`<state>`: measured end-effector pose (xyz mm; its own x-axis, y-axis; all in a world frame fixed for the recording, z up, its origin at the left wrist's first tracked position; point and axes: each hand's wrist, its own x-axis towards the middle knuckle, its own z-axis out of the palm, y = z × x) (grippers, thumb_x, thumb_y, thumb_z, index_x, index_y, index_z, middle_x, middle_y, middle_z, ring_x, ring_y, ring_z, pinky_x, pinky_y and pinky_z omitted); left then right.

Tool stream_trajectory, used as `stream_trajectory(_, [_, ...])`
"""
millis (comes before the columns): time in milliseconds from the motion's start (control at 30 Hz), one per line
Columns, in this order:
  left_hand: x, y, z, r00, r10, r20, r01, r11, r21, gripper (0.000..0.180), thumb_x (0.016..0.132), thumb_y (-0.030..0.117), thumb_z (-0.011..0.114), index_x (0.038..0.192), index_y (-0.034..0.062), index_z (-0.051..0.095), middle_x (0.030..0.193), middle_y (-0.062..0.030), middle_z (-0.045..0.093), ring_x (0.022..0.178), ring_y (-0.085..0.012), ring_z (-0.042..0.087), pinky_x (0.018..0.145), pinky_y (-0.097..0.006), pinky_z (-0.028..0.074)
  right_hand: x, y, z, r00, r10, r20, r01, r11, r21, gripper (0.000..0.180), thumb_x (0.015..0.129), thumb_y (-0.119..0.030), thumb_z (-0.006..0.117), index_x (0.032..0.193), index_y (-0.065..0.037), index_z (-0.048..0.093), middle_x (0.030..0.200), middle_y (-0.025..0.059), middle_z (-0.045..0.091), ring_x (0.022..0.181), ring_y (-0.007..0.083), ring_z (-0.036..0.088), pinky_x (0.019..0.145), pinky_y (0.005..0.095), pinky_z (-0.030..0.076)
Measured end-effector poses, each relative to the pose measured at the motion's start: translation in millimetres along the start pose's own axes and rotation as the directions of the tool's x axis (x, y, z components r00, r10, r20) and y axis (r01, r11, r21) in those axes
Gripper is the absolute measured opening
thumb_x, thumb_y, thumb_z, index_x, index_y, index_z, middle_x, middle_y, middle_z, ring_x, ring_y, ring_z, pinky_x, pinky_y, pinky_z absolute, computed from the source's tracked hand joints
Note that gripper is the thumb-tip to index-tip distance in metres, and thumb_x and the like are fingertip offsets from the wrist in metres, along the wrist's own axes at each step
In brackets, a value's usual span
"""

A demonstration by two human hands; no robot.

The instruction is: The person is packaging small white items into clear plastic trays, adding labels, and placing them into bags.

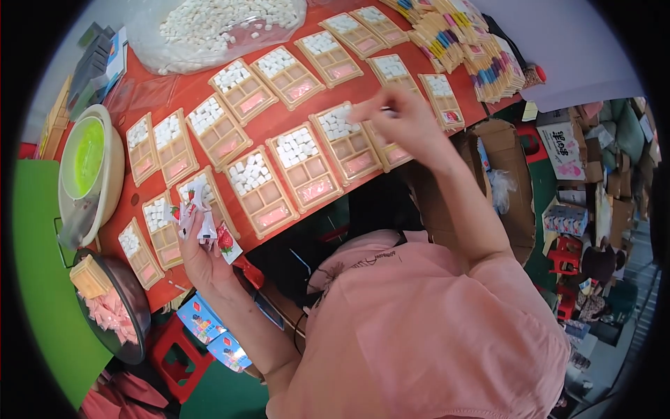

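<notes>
The left hand [202, 251] is closed around a fanned bunch of small red and white sachets [199, 216], held upright over the near edge of the desk [174, 91], which is covered in orange-red. The right hand [394, 122] reaches further out over the desk, fingertips pinched together above a divided tray [347, 142]; it is blurred, and whether anything is pinched between the fingers cannot be told.

Both hands hover over rows of tan plastic trays [251, 185], each split into several compartments. In nearly every tray the top compartment is filled with small white cubes [296, 146], a lower compartment holds a flat pink packet [315, 190], and the remaining compartments look bare.

At the far edge of the desk lies a large clear plastic bag [216, 28] heaped with the same white cubes. To the far right of the desk stand stacks of packets with multicoloured stripes [474, 52].

On the person's left, a cream bowl [112, 174] holds a bright green dish [84, 157]. Nearer, a dark metal bowl [136, 300] contains pink packets [112, 314] with one tan tray [89, 277] resting on its rim. Beneath the desk edge are blue boxes [209, 328] and a red stool [178, 356]. An open cardboard box [506, 167] sits on the person's right.
</notes>
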<state>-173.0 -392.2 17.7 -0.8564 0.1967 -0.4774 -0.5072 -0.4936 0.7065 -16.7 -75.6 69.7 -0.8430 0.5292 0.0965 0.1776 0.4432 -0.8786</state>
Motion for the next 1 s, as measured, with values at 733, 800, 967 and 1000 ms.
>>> stream_trajectory(733, [-42.6, -75.3, 126.6, 0.967, -0.171, 0.191, 0.131, 0.97, 0.205, 0.032, 0.085, -0.005, 0.065, 0.114, 0.0039, 0.056, 0.1, -0.0081, 0.065, 0.065, -0.0117, 0.062, 0.037, -0.019, 0.039, 2.7, 108.2, -71.0, 0.973, -0.022, -0.23, -0.119, 0.806, -0.58, 0.019, 0.09, -0.018, 0.06, 0.101, -0.003, 0.064, 0.082, 0.0174, 0.064, 0.08, 0.037, 0.063, 0.071, 0.043, 0.05])
stream_trajectory(800, [-42.2, -74.8, 120.8, 0.905, -0.24, 0.353, 0.172, 0.962, 0.211, 0.03, 0.085, -0.004, 0.067, 0.112, 0.0055, 0.057, 0.098, -0.0069, 0.066, 0.068, -0.0107, 0.063, 0.04, -0.02, 0.043, -3.5, 101.4, -66.0, 0.975, -0.039, -0.217, -0.109, 0.77, -0.629, 0.019, 0.09, -0.017, 0.059, 0.103, -0.004, 0.063, 0.088, 0.0188, 0.063, 0.083, 0.0385, 0.062, 0.071, 0.0436, 0.05])
stream_trajectory(967, [-46.2, -87.9, 124.3, 0.916, -0.235, 0.324, 0.172, 0.962, 0.212, 0.026, 0.084, -0.002, 0.069, 0.107, 0.0071, 0.059, 0.091, -0.0062, 0.067, 0.062, -0.0097, 0.062, 0.037, -0.019, 0.041, -16.8, 65.0, -75.8, 0.918, -0.284, -0.276, 0.117, 0.86, -0.497, 0.021, 0.089, 0.002, 0.049, 0.108, 0.0, 0.058, 0.092, 0.016, 0.061, 0.082, 0.0303, 0.063, 0.073, 0.039, 0.053])
stream_trajectory(1000, [-46.0, -89.6, 125.5, 0.911, -0.263, 0.319, 0.199, 0.955, 0.219, 0.025, 0.084, -0.001, 0.07, 0.105, 0.0073, 0.059, 0.089, -0.0059, 0.066, 0.059, -0.0096, 0.061, 0.035, -0.019, 0.039, -16.2, 63.6, -81.4, 0.918, -0.285, -0.276, 0.118, 0.859, -0.498, 0.021, 0.089, 0.002, 0.049, 0.108, 0.0, 0.058, 0.092, 0.016, 0.061, 0.082, 0.0303, 0.063, 0.073, 0.039, 0.053])
